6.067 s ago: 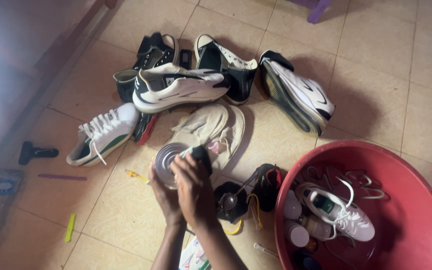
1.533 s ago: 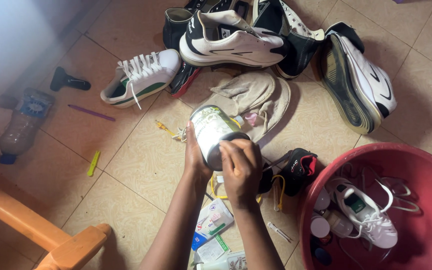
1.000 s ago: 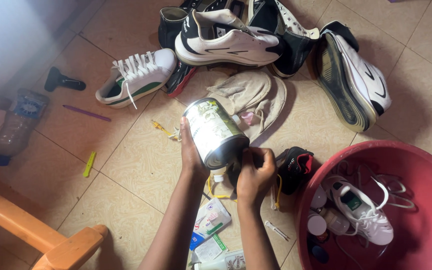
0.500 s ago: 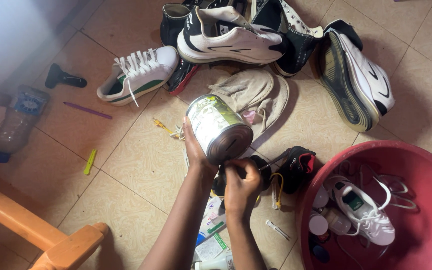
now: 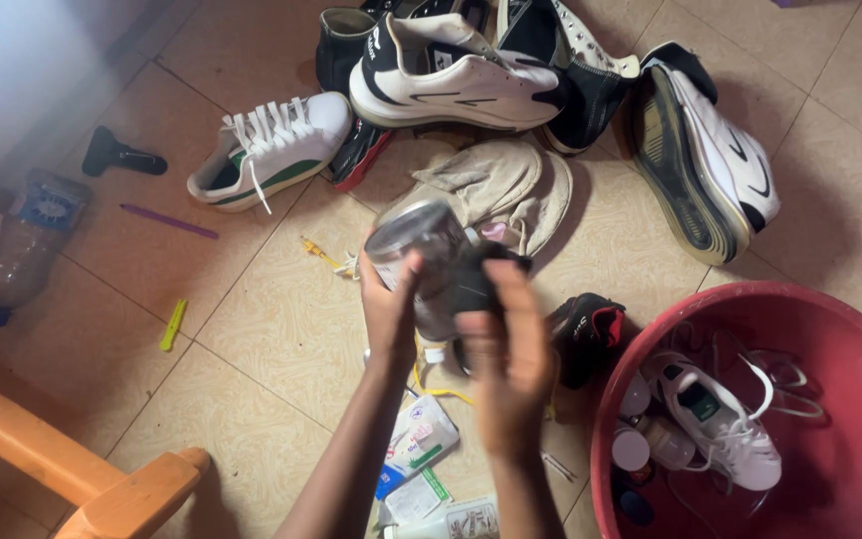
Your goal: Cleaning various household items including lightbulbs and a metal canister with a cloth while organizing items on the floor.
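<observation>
My left hand [image 5: 388, 314] grips a silver tin can [image 5: 419, 250] with a pale label, tilted with its round end up and to the left, above the tiled floor. My right hand [image 5: 511, 364] is just right of the can and presses a small black object [image 5: 478, 279] against its side. Motion blurs that object, so I cannot tell what kind of thing it is. Both forearms rise from the bottom edge of the view.
Several shoes lie piled at the top, among them a white sneaker with green trim [image 5: 269, 145] and a beige cloth shoe [image 5: 511, 185]. A red basin [image 5: 850, 329] at the right holds a white sneaker [image 5: 715, 419] and small bottles. A plastic bottle [image 5: 27, 245], a wooden chair arm [image 5: 72, 474] and packets [image 5: 416, 449] are also around.
My right hand rose from below the can up to its side, bringing the black object with it. The can tipped further over in my left hand.
</observation>
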